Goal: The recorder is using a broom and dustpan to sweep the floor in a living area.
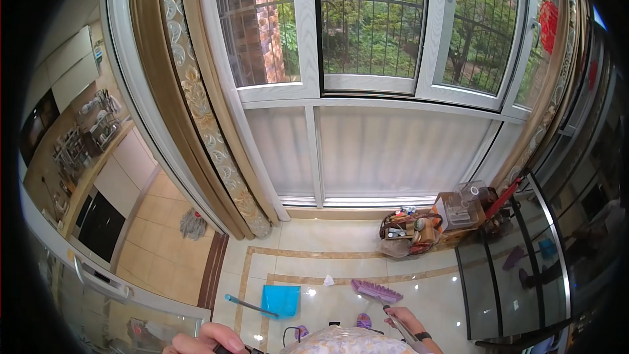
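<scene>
My right hand grips the handle of a broom at the lower right. The broom's purple bristle head rests on the tiled floor ahead of my feet. A small white scrap lies on the floor just left of the bristles. Further left sits a blue dustpan, its blue handle pointing left. At the bottom edge, my left hand curls around a black object, mostly cut off by the frame. The left hand is apart from the dustpan.
A basket of bottles and a cardboard box stand by the window. Dark glass-panelled furniture borders the right. On the left, a sliding glass door and brown threshold lead to a kitchen with a grey mop.
</scene>
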